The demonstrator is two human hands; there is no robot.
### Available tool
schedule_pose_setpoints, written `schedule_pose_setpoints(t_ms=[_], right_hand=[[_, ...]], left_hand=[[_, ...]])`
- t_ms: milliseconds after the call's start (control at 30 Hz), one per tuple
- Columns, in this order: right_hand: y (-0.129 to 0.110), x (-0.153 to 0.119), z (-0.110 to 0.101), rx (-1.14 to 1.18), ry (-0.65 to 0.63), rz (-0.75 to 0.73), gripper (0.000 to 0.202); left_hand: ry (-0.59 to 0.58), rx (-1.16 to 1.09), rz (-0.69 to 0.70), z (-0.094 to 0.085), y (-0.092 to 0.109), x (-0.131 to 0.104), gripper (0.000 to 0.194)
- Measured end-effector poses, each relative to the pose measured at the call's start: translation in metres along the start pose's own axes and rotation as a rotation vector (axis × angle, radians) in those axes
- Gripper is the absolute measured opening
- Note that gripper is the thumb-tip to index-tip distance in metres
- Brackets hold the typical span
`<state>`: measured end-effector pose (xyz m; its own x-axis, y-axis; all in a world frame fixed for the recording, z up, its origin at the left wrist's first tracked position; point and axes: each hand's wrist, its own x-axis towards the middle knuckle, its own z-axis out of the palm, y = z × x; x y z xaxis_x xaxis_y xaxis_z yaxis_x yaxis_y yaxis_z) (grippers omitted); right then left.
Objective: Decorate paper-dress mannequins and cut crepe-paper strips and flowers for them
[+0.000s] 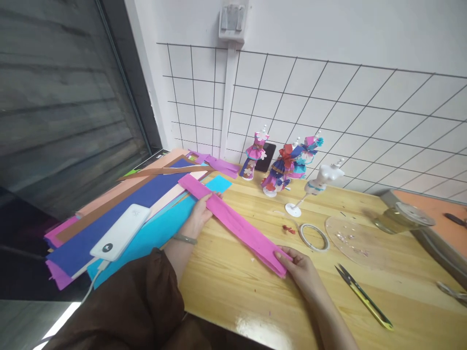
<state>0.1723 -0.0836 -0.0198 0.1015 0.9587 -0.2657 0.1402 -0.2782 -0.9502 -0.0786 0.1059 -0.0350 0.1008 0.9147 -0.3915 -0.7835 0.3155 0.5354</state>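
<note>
A: Where do we have our hands?

B: Our left hand is closed around the pink strip near its upper-left end, and our right hand pinches the other end between thumb and fingers. We hold it stretched between them, slanting above the tabletop.

A: What do we find close by?

B: Left of the strip we have layered coloured sheets, blue, brown, peach and purple among them, with a white power bank on top and its cable plugged in. Past our right hand, we see a ring of tape, some red scraps and yellow-handled snips.

A: And further out?

B: We see a white mannequin with a blue band at its waist, then small figures in bright paper outfits, and a dark phone behind the leftmost one. To the right we have a clear disc bearing shiny bits, and a clear container.
</note>
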Motion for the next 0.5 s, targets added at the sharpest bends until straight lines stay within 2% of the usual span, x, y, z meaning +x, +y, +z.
schedule_pose_setpoints(t_ms=[200,500], right_hand=[[0.002,-0.0008,0.0035,0.002,-0.04,0.007,0.046],[0.0068,0.0004,0.0035,-0.086,-0.078,-0.027,0.045]], left_hand=[[0.021,0.071,0.088,-0.0009,-0.0004,0.0037,0.004],[0.043,0.118,0.158,-0.0033,-0.0025,0.0044,0.014]])
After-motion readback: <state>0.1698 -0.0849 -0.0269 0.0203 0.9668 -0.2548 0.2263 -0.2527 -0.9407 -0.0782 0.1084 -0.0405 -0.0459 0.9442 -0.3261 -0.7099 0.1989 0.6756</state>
